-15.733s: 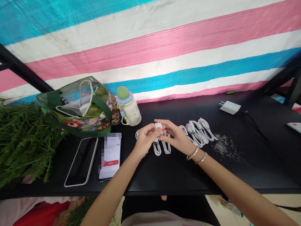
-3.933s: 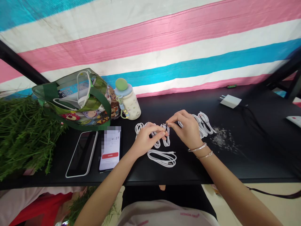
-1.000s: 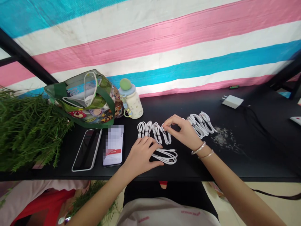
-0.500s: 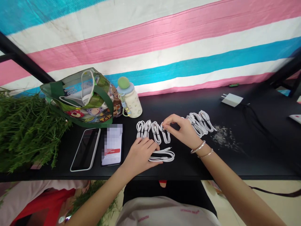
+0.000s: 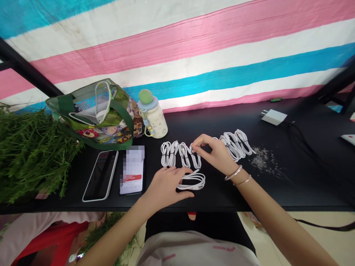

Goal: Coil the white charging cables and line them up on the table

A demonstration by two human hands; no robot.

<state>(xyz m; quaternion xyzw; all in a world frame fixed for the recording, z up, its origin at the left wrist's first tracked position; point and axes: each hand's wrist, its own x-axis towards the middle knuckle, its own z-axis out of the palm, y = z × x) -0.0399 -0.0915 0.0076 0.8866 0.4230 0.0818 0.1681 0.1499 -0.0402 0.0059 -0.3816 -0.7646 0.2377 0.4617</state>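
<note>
On the black table (image 5: 210,199) lies a row of several bundled white cables (image 5: 177,157). My right hand (image 5: 215,153) pinches the top of the rightmost bundle in that row, its fingers closed. A loose white cable coil (image 5: 194,180) sits nearer the front edge. My left hand (image 5: 166,184) grips the coil's left end between thumb and fingers. A second pile of white cable bundles (image 5: 235,145) rests to the right of my right hand.
Two phones (image 5: 101,174) (image 5: 133,170) lie at the left front. Behind them stand a cartoon-print bag (image 5: 97,114) and a small bottle (image 5: 151,118). Green plants (image 5: 30,151) fill the far left. A white charger (image 5: 273,117) and scattered white bits (image 5: 263,164) are on the right.
My left hand has closed on the loose coil and gathered it into a tighter loop. My right hand has stayed at the row of bundles.
</note>
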